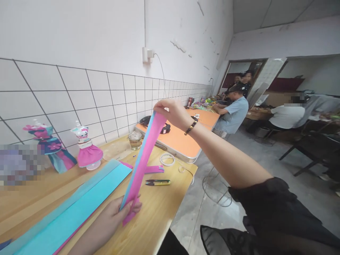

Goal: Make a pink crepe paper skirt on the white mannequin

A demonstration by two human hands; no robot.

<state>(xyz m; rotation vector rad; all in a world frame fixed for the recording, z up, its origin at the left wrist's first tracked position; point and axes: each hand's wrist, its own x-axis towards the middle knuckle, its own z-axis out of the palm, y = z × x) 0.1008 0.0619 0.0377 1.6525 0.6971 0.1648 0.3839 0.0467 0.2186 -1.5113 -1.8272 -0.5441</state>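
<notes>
"Pink strip (pixel 146 156): how does it look?"
"Smooth, blue along one long edge, its top pinched by the right hand (pixel 171 110), its lower part gripped by the left hand (pixel 119 212), above the wooden table (pixel 164 209)."
"Pointing where?"
"Lengthwise steeply upward, leaning right."
"Room?"
"Bare wood between the thread snips (pixel 158 182) and the table's right edge."

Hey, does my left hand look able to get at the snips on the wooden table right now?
Probably, though it may need to let go first: the left hand grips the strip. The snips lie close by, uncovered, with nothing seen blocking the way.
</notes>
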